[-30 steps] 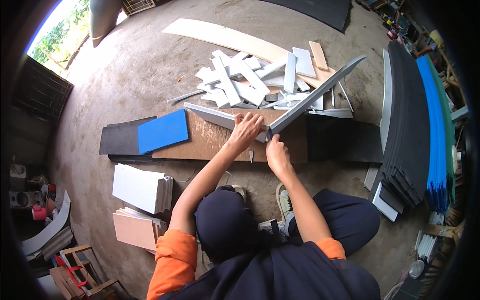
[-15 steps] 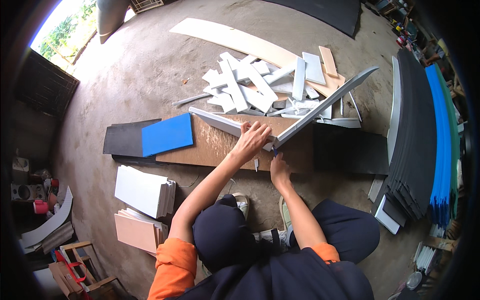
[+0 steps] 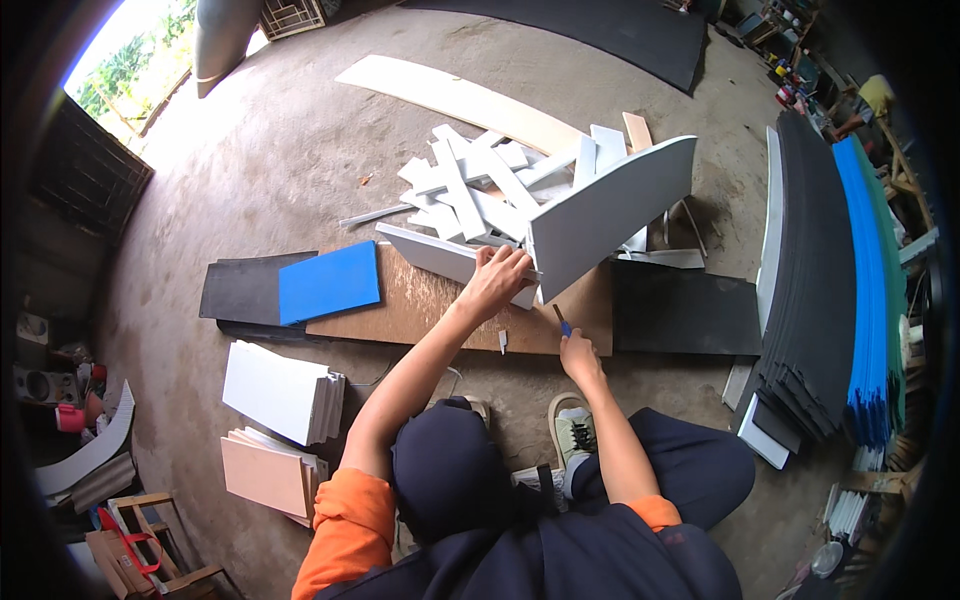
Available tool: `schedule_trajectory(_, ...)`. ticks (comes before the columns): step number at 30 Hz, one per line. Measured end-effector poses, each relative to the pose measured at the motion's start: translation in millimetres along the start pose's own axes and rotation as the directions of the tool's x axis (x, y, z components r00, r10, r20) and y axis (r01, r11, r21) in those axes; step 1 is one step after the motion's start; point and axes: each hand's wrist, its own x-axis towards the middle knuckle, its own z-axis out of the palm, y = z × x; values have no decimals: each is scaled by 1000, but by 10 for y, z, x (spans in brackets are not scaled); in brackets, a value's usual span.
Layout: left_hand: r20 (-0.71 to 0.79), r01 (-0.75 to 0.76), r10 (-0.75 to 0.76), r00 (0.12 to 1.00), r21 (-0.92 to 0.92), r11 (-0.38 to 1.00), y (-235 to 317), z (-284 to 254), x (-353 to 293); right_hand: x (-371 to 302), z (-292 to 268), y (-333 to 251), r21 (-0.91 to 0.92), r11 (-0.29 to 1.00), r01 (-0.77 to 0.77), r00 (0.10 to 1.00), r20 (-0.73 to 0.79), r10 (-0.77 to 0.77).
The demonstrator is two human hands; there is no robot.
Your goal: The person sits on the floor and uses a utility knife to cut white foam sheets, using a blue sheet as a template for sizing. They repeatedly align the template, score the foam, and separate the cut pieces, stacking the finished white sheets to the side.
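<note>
A white foam sheet [image 3: 615, 215] stands over the brown board [image 3: 415, 325], bent or split into two flaps. One low flap [image 3: 430, 252] slants to the left, and the larger one rises to the right. My left hand [image 3: 495, 283] grips the low flap close to where the two flaps meet, fingers curled over its edge. In my closed right hand [image 3: 582, 360] is a blue-handled cutter knife [image 3: 564, 325], its blade pointing up and away, apart from the foam. A small white scrap [image 3: 503, 341] lies at the board's near edge.
Beyond the board lies a heap of white offcuts [image 3: 462, 190] and a long cream strip [image 3: 450, 95]. A blue sheet [image 3: 330, 282] and black sheets [image 3: 685, 312] flank the board. White [image 3: 275, 390] and peach stacks [image 3: 265, 470] sit at left; tall black sheets [image 3: 815, 280] stand at right.
The right flap has swung upright, showing its broad face. My right hand and knife have drawn back from the fold toward me and slightly right. My left hand keeps its grip.
</note>
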Motion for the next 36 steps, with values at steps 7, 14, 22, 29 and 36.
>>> schedule_trajectory(7,-201,102,-117,973,-83,991,-107,-790,-76,-185,-1208,-299,11,986,167,943,-295,-156)
schedule_trajectory(14,-263,135,-460,848,-732,667,195,-1843,-97,-447,-2144,-931,-46,769,638,668,-464,-582)
schedule_trajectory(22,-501,30,-418,757,-613,789,327,-1977,-76,-699,-2408,-1280,60,604,794,561,-454,-692)
schedule_trajectory(29,-300,601,-949,101,-742,299,-160,-1657,-356,-141,-2101,-842,570,605,556,787,-595,-162)
schedule_trajectory(36,384,483,-844,374,-858,-177,-351,-1235,-311,230,-1680,-1077,971,99,219,976,-218,-20)
